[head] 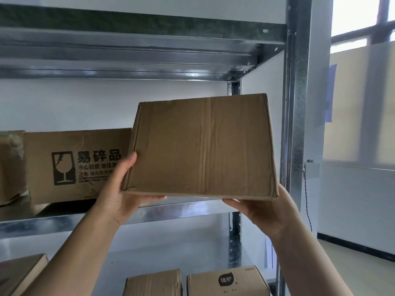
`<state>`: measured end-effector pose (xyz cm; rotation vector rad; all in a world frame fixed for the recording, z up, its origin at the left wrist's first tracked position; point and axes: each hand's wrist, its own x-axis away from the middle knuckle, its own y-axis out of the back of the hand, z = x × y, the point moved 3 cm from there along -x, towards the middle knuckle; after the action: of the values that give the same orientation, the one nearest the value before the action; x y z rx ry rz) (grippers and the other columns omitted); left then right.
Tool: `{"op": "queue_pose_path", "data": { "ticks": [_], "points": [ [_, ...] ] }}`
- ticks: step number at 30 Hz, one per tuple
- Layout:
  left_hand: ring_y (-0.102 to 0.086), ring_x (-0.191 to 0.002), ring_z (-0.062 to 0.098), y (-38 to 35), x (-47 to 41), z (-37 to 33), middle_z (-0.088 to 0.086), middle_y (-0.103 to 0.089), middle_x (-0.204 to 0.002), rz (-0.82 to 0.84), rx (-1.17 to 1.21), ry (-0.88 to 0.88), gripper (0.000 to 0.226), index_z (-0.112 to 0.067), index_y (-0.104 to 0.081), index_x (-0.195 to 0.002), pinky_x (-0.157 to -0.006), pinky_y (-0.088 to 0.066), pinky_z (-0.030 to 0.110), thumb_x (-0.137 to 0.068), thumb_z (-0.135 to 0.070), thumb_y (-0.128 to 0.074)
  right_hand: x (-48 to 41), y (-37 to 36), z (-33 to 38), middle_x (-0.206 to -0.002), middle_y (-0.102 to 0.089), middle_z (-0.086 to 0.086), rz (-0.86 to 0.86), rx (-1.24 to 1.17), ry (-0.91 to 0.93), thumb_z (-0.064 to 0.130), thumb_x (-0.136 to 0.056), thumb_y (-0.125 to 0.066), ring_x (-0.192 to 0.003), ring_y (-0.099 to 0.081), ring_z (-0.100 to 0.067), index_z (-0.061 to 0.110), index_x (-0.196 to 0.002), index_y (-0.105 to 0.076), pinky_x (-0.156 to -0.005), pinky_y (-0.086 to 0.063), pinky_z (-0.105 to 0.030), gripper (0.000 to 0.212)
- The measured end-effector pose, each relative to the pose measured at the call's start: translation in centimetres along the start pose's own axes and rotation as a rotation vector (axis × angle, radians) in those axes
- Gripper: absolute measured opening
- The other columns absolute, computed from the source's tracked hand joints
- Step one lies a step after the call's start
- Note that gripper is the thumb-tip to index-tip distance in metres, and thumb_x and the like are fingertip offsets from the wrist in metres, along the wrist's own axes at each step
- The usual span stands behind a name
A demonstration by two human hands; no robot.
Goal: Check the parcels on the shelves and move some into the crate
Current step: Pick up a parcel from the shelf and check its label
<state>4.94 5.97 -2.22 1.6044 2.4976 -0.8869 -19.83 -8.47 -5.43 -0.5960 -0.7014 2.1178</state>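
Note:
A flat brown cardboard parcel (203, 146) with clear tape down its face is held up in front of the metal shelf (171, 208), tilted so its broad face is toward me. My left hand (124, 189) grips its lower left corner, thumb on the side and fingers underneath. Under the lower right corner, my right hand (263, 208) holds the parcel with fingers beneath the bottom edge. No crate is in view.
On the same shelf to the left stands a carton with a fragile-glass mark (77, 165), and another box (11, 167) at the far left. Three boxes (226, 282) sit on the lower shelf. The shelf upright (297, 124) rises at right; a wall and window lie beyond.

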Motion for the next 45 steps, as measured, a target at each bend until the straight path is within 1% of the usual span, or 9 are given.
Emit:
{"op": "queue_pose_path", "data": {
  "ticks": [4, 10, 16, 19, 23, 28, 35, 40, 45],
  "points": [
    [-0.072, -0.109, 0.024, -0.1, 0.1, 0.2, 0.004, -0.075, -0.117, -0.065, 0.008, -0.054, 0.110, -0.022, -0.071, -0.120, -0.094, -0.051, 0.056, -0.019, -0.056, -0.099, 0.5, 1.0, 1.1, -0.108, -0.075, -0.017, -0.166, 0.229, 0.072, 0.017, -0.100, -0.055, -0.104, -0.070, -0.036, 0.009, -0.120, -0.073, -0.099, -0.052, -0.062, 0.028],
    [-0.064, -0.120, 0.018, -0.2, 0.2, 0.8, -0.006, -0.075, -0.118, -0.128, -0.042, -0.129, 0.087, -0.032, -0.074, -0.112, -0.113, -0.039, 0.045, -0.031, -0.058, -0.091, 0.9, 1.2, 3.3, -0.113, -0.077, -0.006, -0.316, 0.384, 0.208, 0.066, -0.098, -0.042, -0.108, -0.071, -0.028, 0.019, -0.125, -0.070, -0.092, -0.054, -0.048, 0.061],
    [-0.069, -0.108, 0.009, -1.2, 0.5, 1.2, -0.016, -0.078, -0.097, -0.049, -0.109, -0.178, 0.054, -0.038, -0.075, -0.104, -0.080, -0.049, 0.031, -0.053, -0.052, -0.086, 1.4, -0.8, 4.2, -0.119, -0.073, -0.005, -0.285, 0.391, 0.228, 0.069, -0.095, -0.044, -0.095, -0.067, -0.021, 0.025, -0.123, -0.068, -0.065, -0.045, -0.033, 0.057],
    [-0.072, -0.100, 0.006, -1.6, 0.8, 1.1, -0.013, -0.077, -0.104, 0.002, -0.201, -0.211, 0.082, -0.043, -0.077, -0.100, -0.086, -0.051, 0.037, -0.023, -0.069, -0.092, 1.5, -1.1, 3.9, -0.113, -0.072, 0.001, -0.310, 0.353, 0.252, 0.061, -0.098, -0.049, -0.089, -0.066, -0.015, 0.022, -0.108, -0.069, -0.061, -0.049, -0.030, 0.044],
    [-0.071, -0.105, 0.008, -1.3, 0.9, 0.9, -0.012, -0.076, -0.111, 0.056, -0.237, -0.221, 0.100, -0.039, -0.069, -0.114, -0.088, -0.051, 0.037, -0.022, -0.069, -0.094, 1.2, -0.9, 3.2, -0.112, -0.071, 0.005, -0.318, 0.336, 0.277, 0.057, -0.099, -0.052, -0.101, -0.067, -0.016, 0.024, -0.104, -0.066, -0.089, -0.057, -0.045, 0.036],
    [-0.070, -0.110, 0.007, -0.4, 1.0, 1.1, -0.006, -0.073, -0.122, 0.107, -0.240, -0.203, 0.122, -0.027, -0.057, -0.135, -0.078, -0.060, 0.025, -0.028, -0.078, -0.089, 1.4, -1.3, 3.1, -0.106, -0.068, 0.006, -0.326, 0.354, 0.322, 0.053, -0.100, -0.052, -0.094, -0.064, -0.013, 0.025, -0.102, -0.063, -0.083, -0.056, -0.039, 0.031],
    [-0.067, -0.095, 0.009, 0.1, 0.4, 0.5, -0.008, -0.072, -0.099, 0.059, -0.211, -0.274, 0.067, -0.039, -0.073, -0.099, -0.070, -0.058, 0.028, -0.044, -0.072, -0.090, 1.4, -1.3, 2.6, -0.111, -0.069, 0.003, -0.339, 0.374, 0.347, 0.052, -0.100, -0.053, -0.100, -0.063, -0.015, 0.020, -0.116, -0.065, -0.089, -0.054, -0.041, 0.038],
    [-0.068, -0.096, 0.014, 1.2, 0.0, 1.0, -0.004, -0.071, -0.103, 0.062, -0.128, -0.223, 0.107, -0.027, -0.066, -0.125, -0.077, -0.057, 0.037, -0.030, -0.063, -0.097, 1.4, -1.2, 2.6, -0.105, -0.070, 0.004, -0.335, 0.369, 0.358, 0.050, -0.100, -0.055, -0.097, -0.063, -0.015, 0.019, -0.114, -0.068, -0.087, -0.052, -0.038, 0.037],
    [-0.070, -0.087, 0.009, 1.0, 0.3, 0.7, -0.009, -0.076, -0.093, 0.097, -0.119, -0.185, 0.074, -0.036, -0.078, -0.100, -0.074, -0.056, 0.034, -0.034, -0.064, -0.096, 1.5, -1.6, 2.7, -0.100, -0.071, 0.005, -0.327, 0.366, 0.364, 0.049, -0.100, -0.055, -0.094, -0.063, -0.014, 0.020, -0.103, -0.071, -0.083, -0.052, -0.036, 0.033]
  ]
}}
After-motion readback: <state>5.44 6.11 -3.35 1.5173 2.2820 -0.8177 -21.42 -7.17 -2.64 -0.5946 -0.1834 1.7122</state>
